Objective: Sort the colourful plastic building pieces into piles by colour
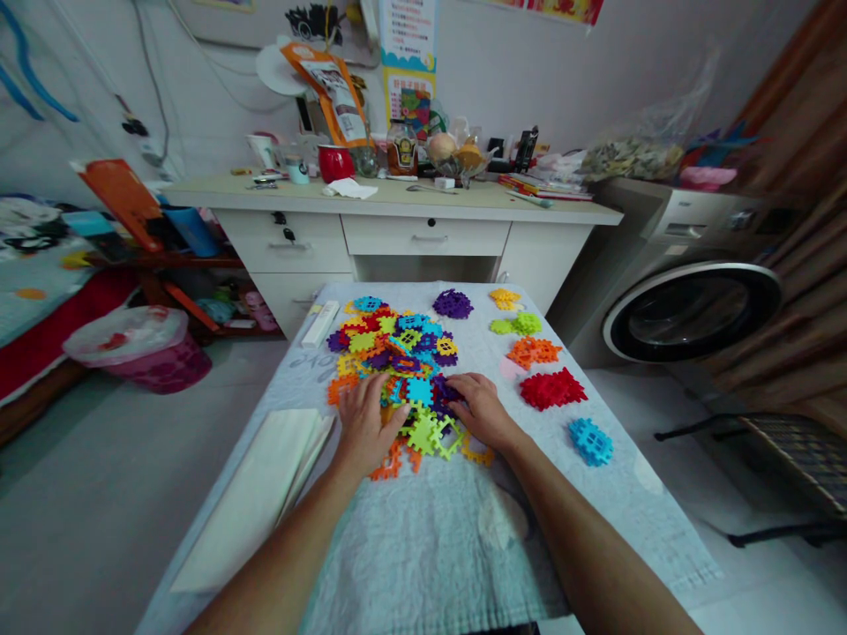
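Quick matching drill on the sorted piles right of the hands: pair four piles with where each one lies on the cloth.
Piles:
1. red pile
2. blue pile
3. purple pile
4. yellow pile

Places:
A. far end, just beyond the mixed heap
B. nearest the person, towards the right edge
C. far end, right of the purple one
D. just right of the right hand

Pairs: 1-D, 2-B, 3-A, 4-C.

Glossy plastic tiles on matt cloth
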Demonstrator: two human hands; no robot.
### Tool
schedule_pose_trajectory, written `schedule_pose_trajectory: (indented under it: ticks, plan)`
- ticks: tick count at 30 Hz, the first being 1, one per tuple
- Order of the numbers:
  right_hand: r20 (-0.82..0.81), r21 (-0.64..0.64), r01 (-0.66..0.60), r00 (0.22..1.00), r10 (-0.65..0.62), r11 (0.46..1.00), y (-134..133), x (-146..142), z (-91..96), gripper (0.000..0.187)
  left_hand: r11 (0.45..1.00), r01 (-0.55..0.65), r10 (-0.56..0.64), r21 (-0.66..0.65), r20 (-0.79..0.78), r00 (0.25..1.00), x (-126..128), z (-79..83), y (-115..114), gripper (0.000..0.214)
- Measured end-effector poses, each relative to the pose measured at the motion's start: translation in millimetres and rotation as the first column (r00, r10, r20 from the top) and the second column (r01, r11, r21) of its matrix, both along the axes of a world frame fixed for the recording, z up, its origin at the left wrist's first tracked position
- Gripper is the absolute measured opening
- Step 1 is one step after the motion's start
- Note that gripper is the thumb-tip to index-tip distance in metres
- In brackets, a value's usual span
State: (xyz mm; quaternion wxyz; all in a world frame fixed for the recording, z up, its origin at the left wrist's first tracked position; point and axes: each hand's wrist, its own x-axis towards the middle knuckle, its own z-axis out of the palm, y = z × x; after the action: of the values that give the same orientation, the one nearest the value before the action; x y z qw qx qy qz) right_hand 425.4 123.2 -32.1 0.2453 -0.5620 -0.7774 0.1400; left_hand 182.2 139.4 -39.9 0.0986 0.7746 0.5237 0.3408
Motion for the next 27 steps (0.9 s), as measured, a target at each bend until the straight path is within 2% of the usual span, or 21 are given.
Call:
schedule_pose_trajectory:
  ticks: [3,8,11,13,16,19,24,27]
  plan:
    - [-0.030,0.035,0.020,0.999,-0.019,0.999,2,1,0.3,0.026,1.000,0.008,-0.008,-0.001,0.007,1.000,0,-0.2,0,0.053]
    - [-0.112,0.112,0.132,0.986,-0.119,0.985,1,7,1.3,0.024,1.000,0.006,-0.006,-0.017,0.002,1.000,0,-2.1,0,0.054]
    - [-0.234,0.159,0.257,0.948,-0.216,0.953,3,12,3.9,0.024,1.000,-0.001,0.001,-0.028,0.001,1.000,0,-1.7,0,0.053]
    - [-0.352,0.103,0.318,0.898,-0.265,0.942,9,16,8.2,0.021,0.999,-0.022,0.022,-0.041,-0.007,1.000,1,0.1,-2,0.052]
    - [-0.528,-0.125,0.318,0.780,-0.334,0.940,28,19,19.4,0.020,0.997,-0.052,0.051,-0.051,-0.019,0.999,2,3.3,-3,0.051]
    - [-0.666,-0.312,0.300,0.608,-0.432,0.902,60,21,32.5,0.019,0.997,-0.065,0.065,-0.048,-0.018,0.998,3,4.7,-3,0.052]
    - [-0.734,-0.497,0.354,0.316,-0.602,0.792,123,24,42.6,0.017,0.997,-0.065,0.064,-0.049,-0.015,0.998,3,2.8,-2,0.052]
    - [-0.730,-0.546,0.389,0.213,-0.649,0.742,156,24,41.7,0.017,0.997,-0.058,0.057,-0.048,-0.014,0.998,2,2.1,-1,0.053]
